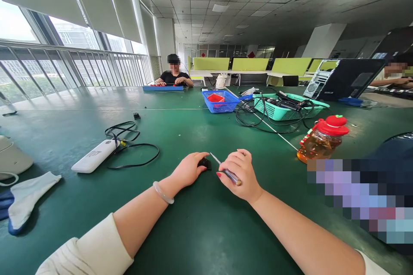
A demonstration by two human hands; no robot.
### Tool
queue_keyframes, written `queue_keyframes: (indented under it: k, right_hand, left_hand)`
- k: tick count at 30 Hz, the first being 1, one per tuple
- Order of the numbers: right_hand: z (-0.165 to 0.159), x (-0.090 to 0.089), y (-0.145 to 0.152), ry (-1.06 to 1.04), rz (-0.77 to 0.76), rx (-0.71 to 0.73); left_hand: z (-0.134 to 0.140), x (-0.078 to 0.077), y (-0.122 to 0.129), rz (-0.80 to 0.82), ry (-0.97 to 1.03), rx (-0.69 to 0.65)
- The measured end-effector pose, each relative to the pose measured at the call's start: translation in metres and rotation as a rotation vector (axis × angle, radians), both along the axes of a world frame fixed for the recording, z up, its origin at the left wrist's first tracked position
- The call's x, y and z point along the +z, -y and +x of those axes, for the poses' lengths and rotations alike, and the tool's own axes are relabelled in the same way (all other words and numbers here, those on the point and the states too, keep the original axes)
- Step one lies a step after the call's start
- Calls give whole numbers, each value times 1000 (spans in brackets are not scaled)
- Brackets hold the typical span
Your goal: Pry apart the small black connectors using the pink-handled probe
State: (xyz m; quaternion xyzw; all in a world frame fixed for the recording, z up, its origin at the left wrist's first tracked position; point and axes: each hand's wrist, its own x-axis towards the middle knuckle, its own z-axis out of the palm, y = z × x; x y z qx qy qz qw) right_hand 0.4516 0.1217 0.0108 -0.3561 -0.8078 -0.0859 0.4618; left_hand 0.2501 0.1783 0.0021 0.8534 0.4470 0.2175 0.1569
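Note:
My left hand (187, 172) rests on the green tabletop, its fingers closed round a small black part (205, 163) whose exact kind I cannot make out. In my right hand (240, 174) is a screwdriver (231, 176) with a thin metal shaft and a translucent handle. Its tip points up and to the left, close to the black part; whether the two touch I cannot tell. A pale bangle (163, 193) circles my left wrist.
A white power strip (96, 156) with black cable lies left. Ahead stand a blue basket (222, 106) and a green basket (280, 112) heaped with cables. A red-lidded bottle (322, 139) stands right. A glove (30, 197) lies far left. A person (174, 72) sits across the table.

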Motion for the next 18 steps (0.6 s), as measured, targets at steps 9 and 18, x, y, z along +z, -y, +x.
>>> queue_keyframes:
  k: [9,18]
  right_hand:
    - [-16,-4,12,348,186,160]
    - [-17,-3,11,427,104,130]
  left_hand:
    - [-3,-8,-4,-66,69,89]
    - [-5,-6,-5,-65,61,91]
